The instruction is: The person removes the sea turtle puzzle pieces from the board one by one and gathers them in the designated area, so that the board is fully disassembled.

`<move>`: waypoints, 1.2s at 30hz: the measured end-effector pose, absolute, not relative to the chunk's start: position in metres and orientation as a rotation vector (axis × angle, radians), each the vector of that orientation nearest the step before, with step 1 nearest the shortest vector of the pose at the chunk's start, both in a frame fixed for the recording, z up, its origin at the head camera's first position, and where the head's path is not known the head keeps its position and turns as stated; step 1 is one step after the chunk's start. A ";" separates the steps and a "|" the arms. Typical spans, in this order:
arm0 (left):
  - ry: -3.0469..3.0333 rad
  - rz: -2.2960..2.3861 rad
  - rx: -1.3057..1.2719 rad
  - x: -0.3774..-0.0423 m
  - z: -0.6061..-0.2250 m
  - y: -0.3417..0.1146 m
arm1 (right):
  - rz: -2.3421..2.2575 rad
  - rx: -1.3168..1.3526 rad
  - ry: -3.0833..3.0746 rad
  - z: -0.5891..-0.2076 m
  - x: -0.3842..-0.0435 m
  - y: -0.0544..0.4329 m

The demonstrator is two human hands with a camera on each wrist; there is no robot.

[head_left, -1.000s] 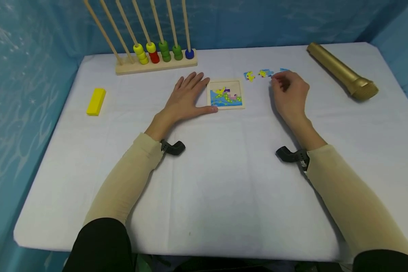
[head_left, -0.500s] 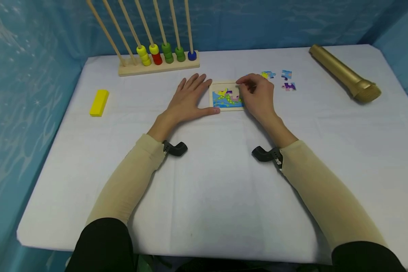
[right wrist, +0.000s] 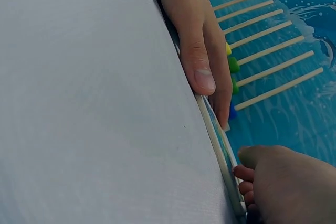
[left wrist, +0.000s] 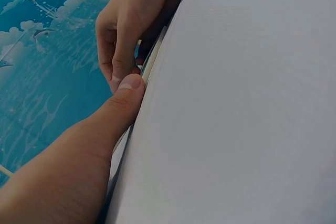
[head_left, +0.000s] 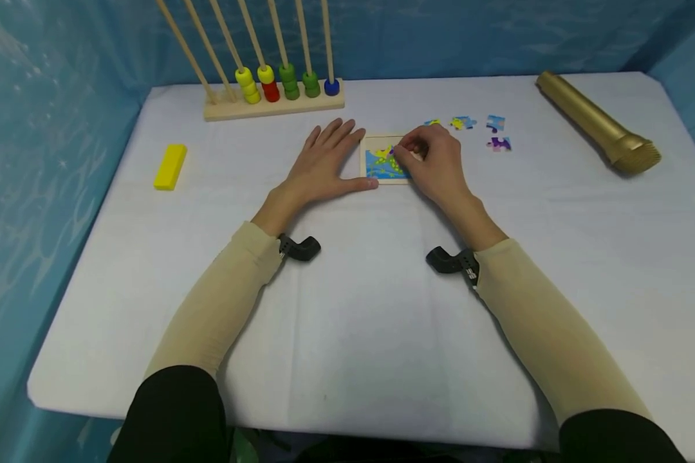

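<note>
A small jigsaw puzzle in a wooden frame (head_left: 384, 181) lies on the table, part of its sea picture laid in. Against the frame's left side rests my left hand (head_left: 326, 168), fingers spread, the thumb at the near edge and the index finger by the far left corner. My right hand (head_left: 437, 161) is over the right half of the frame, fingers curled with thumb and forefinger pinched together. A puzzle piece (left wrist: 138, 51) shows as a bit of blue and yellow between those fingers in the left wrist view; the hand mostly hides it.
Loose puzzle pieces (head_left: 463, 122) lie behind and right of the frame, one with purple on it (head_left: 499, 144). An abacus (head_left: 275, 108) with upright rods stands at the back left. There is a yellow block (head_left: 170, 167) at left and a gold microphone (head_left: 599, 122) at right.
My right hand has come left from the loose pieces to the puzzle frame, then its fingertips have moved slightly lower and inward over the picture. My left hand stays by the frame.
</note>
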State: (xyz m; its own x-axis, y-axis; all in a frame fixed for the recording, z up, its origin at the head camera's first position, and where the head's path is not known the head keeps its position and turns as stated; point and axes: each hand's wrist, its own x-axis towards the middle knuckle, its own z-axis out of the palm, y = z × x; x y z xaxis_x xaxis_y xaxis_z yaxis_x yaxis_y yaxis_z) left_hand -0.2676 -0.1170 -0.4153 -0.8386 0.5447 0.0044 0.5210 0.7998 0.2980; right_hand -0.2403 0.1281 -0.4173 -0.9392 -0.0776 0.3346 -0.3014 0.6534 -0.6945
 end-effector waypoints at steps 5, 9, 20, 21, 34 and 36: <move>2.897 0.434 0.872 -0.269 -0.414 -0.115 | 1.140 0.377 -2.659 -0.412 -0.239 0.132; 2.899 0.416 0.855 -0.269 -0.414 -0.116 | 1.155 0.450 -2.743 -0.406 -0.240 0.137; 2.909 0.415 0.847 -0.268 -0.414 -0.118 | 1.223 0.454 -2.840 -0.401 -0.242 0.138; 2.910 0.415 0.845 -0.268 -0.414 -0.118 | 1.240 0.452 -2.835 -0.402 -0.242 0.137; 2.901 0.420 0.845 -0.269 -0.415 -0.117 | 1.459 0.424 -2.599 -0.413 -0.243 0.140; 2.899 0.417 0.843 -0.269 -0.416 -0.117 | 1.499 0.389 -2.560 -0.412 -0.244 0.140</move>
State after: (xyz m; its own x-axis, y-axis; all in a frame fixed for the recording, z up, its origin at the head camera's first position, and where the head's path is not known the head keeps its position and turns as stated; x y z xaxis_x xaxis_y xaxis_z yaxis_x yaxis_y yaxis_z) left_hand -0.2694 -0.1167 -0.4155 -0.8431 0.5376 -0.0133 0.5120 0.8101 0.2858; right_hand -0.2435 0.1403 -0.4123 -0.9551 -0.1467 0.2575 -0.2963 0.4672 -0.8330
